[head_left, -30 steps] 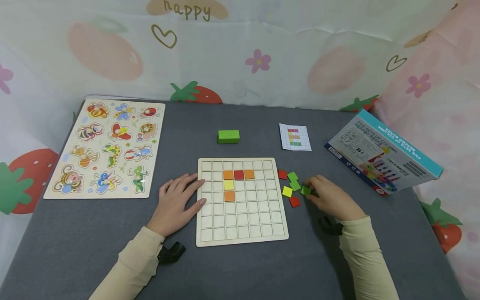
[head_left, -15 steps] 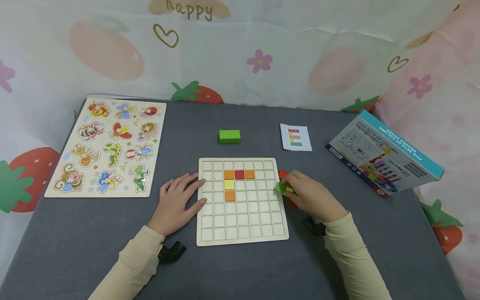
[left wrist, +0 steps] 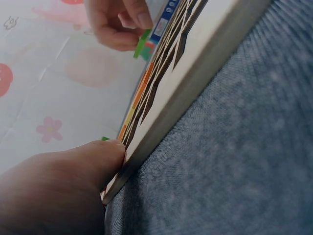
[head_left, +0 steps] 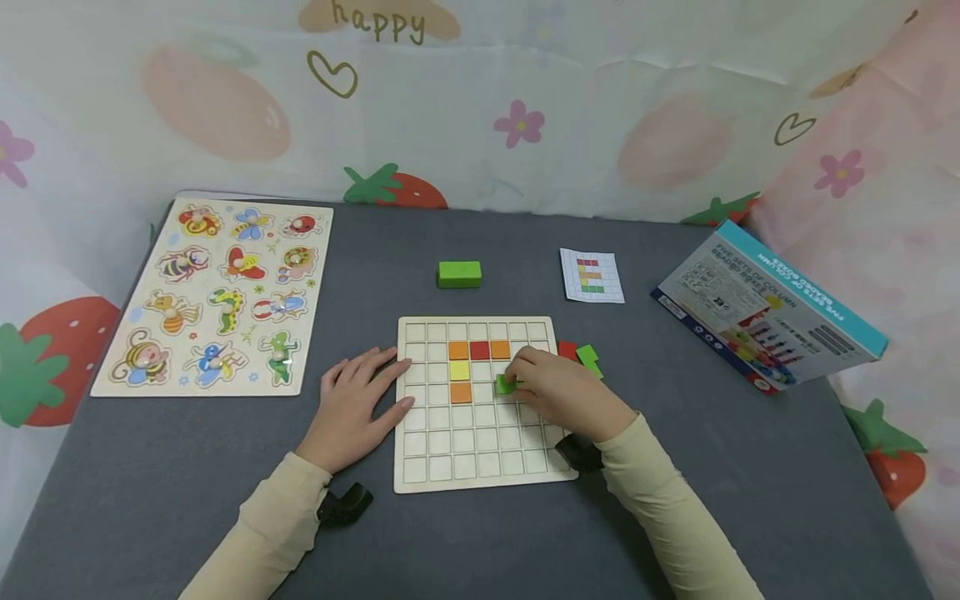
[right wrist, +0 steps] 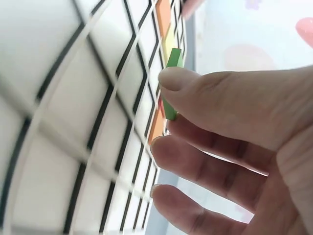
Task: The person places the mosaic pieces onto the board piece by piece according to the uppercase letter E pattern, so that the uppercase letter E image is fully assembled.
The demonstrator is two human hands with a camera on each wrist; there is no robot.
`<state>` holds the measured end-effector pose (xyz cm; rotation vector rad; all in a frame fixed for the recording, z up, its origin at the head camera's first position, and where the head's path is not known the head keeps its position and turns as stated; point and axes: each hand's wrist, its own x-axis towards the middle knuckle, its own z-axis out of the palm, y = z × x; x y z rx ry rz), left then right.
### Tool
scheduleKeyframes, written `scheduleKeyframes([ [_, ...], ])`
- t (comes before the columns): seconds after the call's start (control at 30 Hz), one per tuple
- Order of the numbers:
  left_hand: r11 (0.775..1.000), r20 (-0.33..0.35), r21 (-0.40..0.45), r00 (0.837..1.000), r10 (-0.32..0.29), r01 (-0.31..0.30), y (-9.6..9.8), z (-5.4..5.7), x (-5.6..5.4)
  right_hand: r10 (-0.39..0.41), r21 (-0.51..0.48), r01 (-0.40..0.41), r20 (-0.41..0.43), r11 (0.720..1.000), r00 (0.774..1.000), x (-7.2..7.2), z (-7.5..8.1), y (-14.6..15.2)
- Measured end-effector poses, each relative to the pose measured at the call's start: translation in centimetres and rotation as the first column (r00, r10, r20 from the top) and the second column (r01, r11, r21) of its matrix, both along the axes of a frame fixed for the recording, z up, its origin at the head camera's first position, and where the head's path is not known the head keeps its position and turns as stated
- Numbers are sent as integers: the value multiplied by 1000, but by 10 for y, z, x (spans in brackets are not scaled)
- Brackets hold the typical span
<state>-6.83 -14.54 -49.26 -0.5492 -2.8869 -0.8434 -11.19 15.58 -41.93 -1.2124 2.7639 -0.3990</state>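
Green tile (head_left: 503, 384), pinched in R hand (head_left: 566, 392), could've jammed if lowered tilted; grid bd. (head_left: 438, 467) below could've slid if L hand (head_left: 356, 410), fingers extended, lost contact.

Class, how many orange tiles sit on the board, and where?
3: one orange tile left of a red tile, another right of it, a third below the yellow tile. The right hand covers part of the board, so more could hide.
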Motion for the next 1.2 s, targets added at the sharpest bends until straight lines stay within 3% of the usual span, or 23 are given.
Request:
scheduleKeyframes([
  [0.37, 1000, -12, -10, 1000, 2, -2, 0, 1, 1, 61, 21, -61, -7, 998, 998, 0, -6, -23],
  [0.63, 1000, -6, -4, 1000, 1, -1, 1, 2, 1, 46, 74, -45, -20, 996, 999, 0, -8, -25],
  [1.2, 1000, -8, 0, 1000, -4, 4, 0, 0, 0, 46, 86, -43, -29, 995, 999, 0, -11, -27],
])
